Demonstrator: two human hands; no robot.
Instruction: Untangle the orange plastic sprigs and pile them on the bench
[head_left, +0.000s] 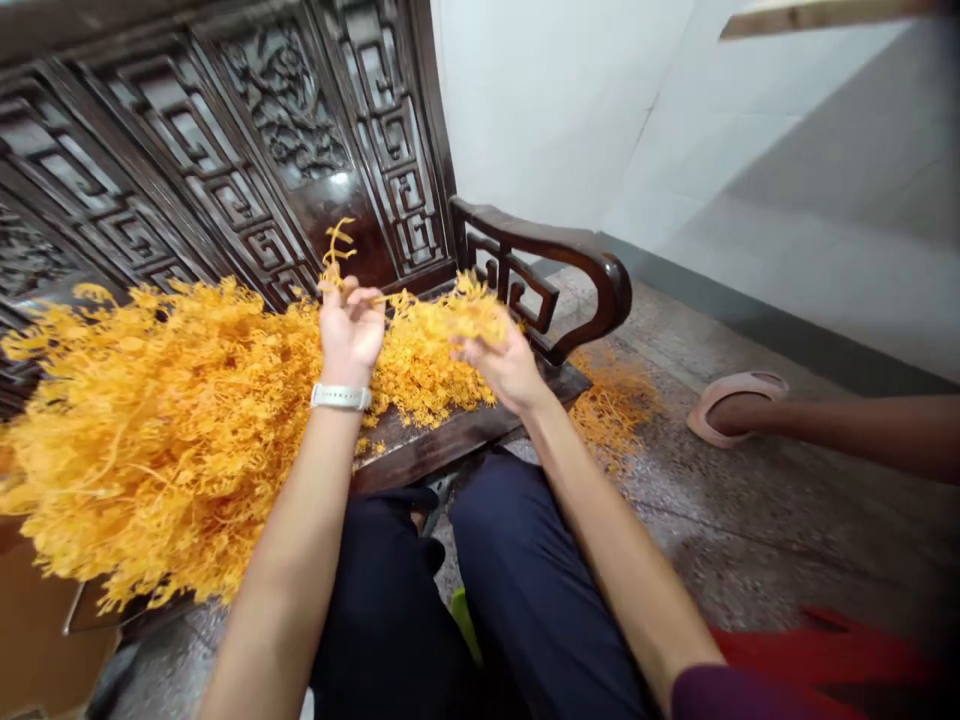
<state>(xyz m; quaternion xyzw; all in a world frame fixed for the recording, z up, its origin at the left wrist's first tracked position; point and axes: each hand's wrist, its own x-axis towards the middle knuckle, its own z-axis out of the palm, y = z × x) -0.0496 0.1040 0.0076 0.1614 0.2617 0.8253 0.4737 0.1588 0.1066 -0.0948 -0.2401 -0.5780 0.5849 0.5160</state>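
Observation:
My left hand [351, 330], with a white band on its wrist, pinches a thin yellow branched sprig [339, 245] that sticks up above the fingers. My right hand [511, 368] is closed around a yellow flower sprig [480, 312], slightly blurred. A thin yellow strand runs between the two hands. To the left a large heap of yellow artificial flower sprigs [180, 430] covers much of the bench. Small loose yellow blossoms [427, 370] lie on the seat below and between my hands.
The dark carved wooden bench [420, 455] has a curved armrest [570, 250] at its right end. Orange-yellow stems [611, 400] are piled on the floor beside it. Another person's foot in a pink slipper [739, 405] is at the right. A cardboard box [45, 640] stands lower left.

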